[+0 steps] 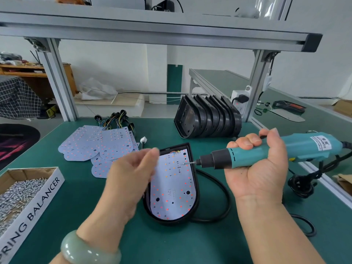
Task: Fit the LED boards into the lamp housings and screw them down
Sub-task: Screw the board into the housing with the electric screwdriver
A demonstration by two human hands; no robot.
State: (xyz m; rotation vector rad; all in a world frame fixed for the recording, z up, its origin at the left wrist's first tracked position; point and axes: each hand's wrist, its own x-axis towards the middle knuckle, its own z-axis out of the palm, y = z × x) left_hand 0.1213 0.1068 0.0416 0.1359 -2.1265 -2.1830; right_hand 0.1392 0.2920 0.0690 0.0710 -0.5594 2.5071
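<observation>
A black lamp housing (196, 189) lies on the green mat with a white LED board (172, 187) seated in it. My right hand (261, 168) grips a teal electric screwdriver (266, 149) held sideways. A small screw sits on its bit tip (187, 163), just above the board's upper right part. My left hand (129, 176) hovers blurred over the housing's left edge, fingers loosely curled, and I cannot make out anything in it. Loose LED boards (97, 143) with wired plugs lie fanned out to the left. A row of empty black housings (207, 119) stands behind.
A cardboard box of several screws (21, 195) sits at the front left. The screwdriver's black cable (224, 189) loops around the housing's right side. An aluminium frame post (257, 82) and a power strip (241, 100) stand at the back right. A white connector (143, 139) lies near the boards.
</observation>
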